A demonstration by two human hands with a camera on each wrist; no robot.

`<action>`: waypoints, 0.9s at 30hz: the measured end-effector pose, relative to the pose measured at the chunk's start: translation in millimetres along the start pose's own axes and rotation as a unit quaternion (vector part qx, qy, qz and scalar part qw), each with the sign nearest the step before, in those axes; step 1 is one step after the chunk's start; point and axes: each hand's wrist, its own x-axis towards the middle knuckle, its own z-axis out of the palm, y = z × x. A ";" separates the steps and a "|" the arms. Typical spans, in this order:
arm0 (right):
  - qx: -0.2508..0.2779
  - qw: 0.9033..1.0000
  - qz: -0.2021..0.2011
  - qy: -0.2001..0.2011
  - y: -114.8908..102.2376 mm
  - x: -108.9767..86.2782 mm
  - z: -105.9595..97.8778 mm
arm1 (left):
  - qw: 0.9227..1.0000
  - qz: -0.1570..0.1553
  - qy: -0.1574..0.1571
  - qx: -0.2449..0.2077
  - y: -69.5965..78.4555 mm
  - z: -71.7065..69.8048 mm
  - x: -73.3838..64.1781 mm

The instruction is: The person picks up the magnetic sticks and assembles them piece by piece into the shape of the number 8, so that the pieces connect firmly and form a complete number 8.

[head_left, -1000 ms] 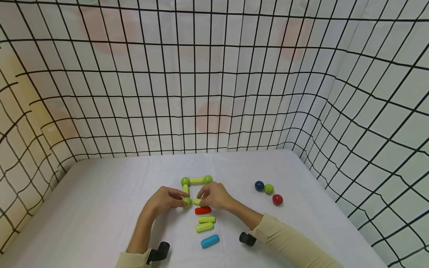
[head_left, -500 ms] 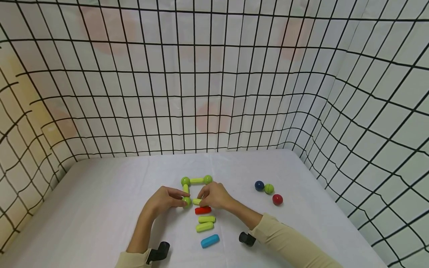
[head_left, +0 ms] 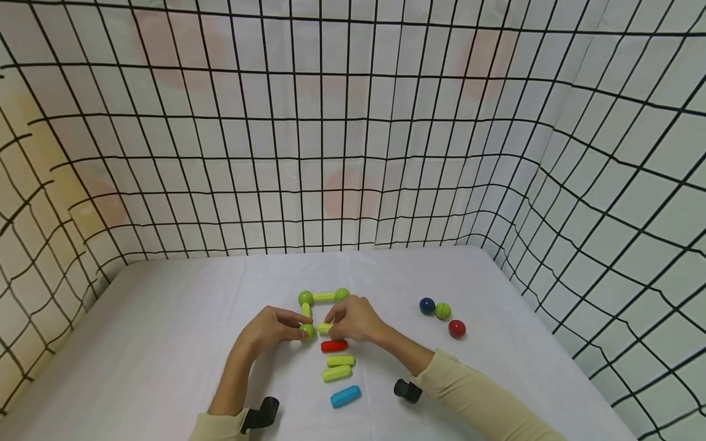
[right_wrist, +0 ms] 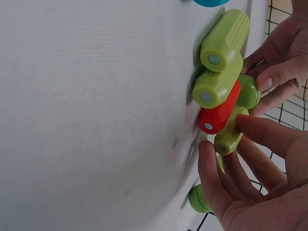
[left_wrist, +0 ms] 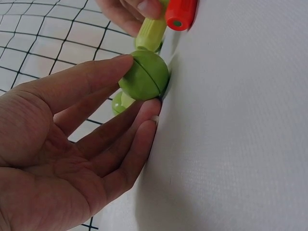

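Note:
My left hand pinches a green ball between thumb and fingers, low against the cloth. A yellow-green magnetic rod runs from that ball to a far green ball. From there another rod leads right to a third green ball. My right hand holds a loose yellow-green rod by thumb and fingertips. Its free end points at the ball in my left hand; in the head view a narrow gap shows between them. Beside it lies a red rod.
Nearer me lie two yellow-green rods side by side and a blue rod. To the right rest a dark blue ball, a green ball and a red ball. Black netting surrounds the white table.
The rod in my right hand has shifted slightly away from me, and a little more of the red rod's surroundings shows. My left hand stays in place on the ball.

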 end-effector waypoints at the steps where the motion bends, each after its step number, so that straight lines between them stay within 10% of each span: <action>1: 0.003 1.000 0.000 -0.001 -0.4 0.0 -0.4 | 1.000 0.000 0.000 0.001 0.0 0.0 0.2; 27: 0.003 1.000 -0.016 -0.010 -6.1 -3.4 3.1 | 1.000 -0.007 0.002 -0.002 0.6 0.4 0.4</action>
